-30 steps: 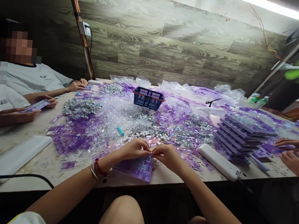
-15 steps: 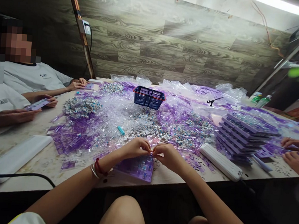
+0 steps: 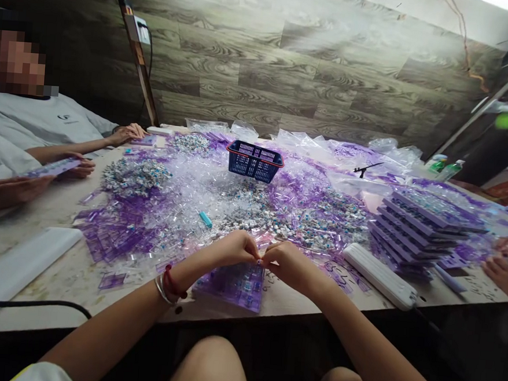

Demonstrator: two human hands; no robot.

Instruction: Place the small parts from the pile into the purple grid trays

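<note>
My left hand (image 3: 237,250) and my right hand (image 3: 287,265) meet fingertip to fingertip over the back right corner of a purple tray (image 3: 229,293). Both are closed in a pinch around a tiny whitish part (image 3: 260,262), mostly hidden by the fingers. Small clear and blue pieces sit in the tray, which lies flat at the table's front edge. Just beyond my hands spreads a heap of small white and blue parts (image 3: 252,213).
A dark blue basket (image 3: 255,163) stands mid-table among clear and purple plastic pieces. Stacked purple trays (image 3: 420,231) and a white bar-shaped case (image 3: 381,276) are at right. Another long white case (image 3: 23,261) lies left. Other people's hands are at both sides.
The view has shifted slightly. My hands remain pinched together above the tray. At left, a person's purple strip is held a little further left and looks longer.
</note>
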